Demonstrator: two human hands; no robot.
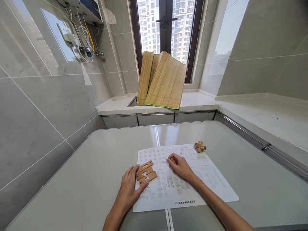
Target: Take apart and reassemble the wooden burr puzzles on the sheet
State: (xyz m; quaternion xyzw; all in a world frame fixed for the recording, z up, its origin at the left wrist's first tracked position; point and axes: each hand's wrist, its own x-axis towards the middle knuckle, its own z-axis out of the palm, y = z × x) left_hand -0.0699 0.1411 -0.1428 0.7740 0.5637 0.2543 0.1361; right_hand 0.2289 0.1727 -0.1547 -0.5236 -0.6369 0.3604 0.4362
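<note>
Spread fairly wide around the pieces, the left hand: fingers along the left side, thumb at the near corner, probably to keep edges snug. Laid flat over the left part of the paper, slots upward, perhaps to show the cut-outs. A little farther, above the paper: the right hand, narrow, fingers curled in; no telling whether empty. Paper opened out on the table, likely for easy viewing. At its far right corner, the knot, interlocked, perhaps put there as a weight or just out of the way. Farther off, on the ledge, the mat, folded upright before the window, probably to save room. Counted: pieces, apparently three; hands, two; paper, knot and mat, one each.
</note>
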